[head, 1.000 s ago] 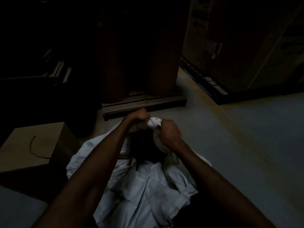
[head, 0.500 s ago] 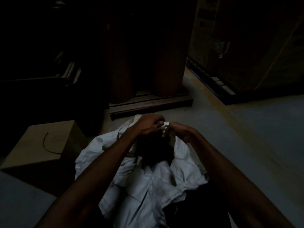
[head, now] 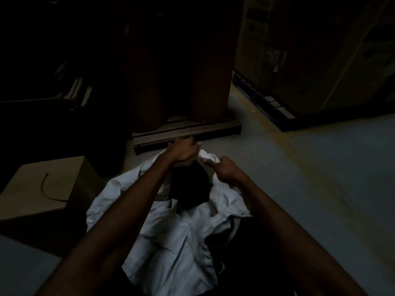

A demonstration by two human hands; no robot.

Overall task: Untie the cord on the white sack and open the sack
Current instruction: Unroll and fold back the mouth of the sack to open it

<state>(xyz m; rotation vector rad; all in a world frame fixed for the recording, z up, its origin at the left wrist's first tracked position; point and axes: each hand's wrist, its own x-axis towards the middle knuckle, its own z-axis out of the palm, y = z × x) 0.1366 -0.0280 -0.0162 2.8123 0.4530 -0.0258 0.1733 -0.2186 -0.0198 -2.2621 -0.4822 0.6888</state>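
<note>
From the head camera, the white sack lies crumpled on the grey floor just beside a cardboard box, its far rim raised between both hands around a dark opening. The left hand curls its fingers round the bunched rim; the right hand grips the rim beside it, thumb pressed on the fabric. The cord cannot be made out in the dim light.

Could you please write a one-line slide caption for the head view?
Both hands, left and right, grip the bunched far rim of a crumpled white fabric sack on a dim floor.
</note>
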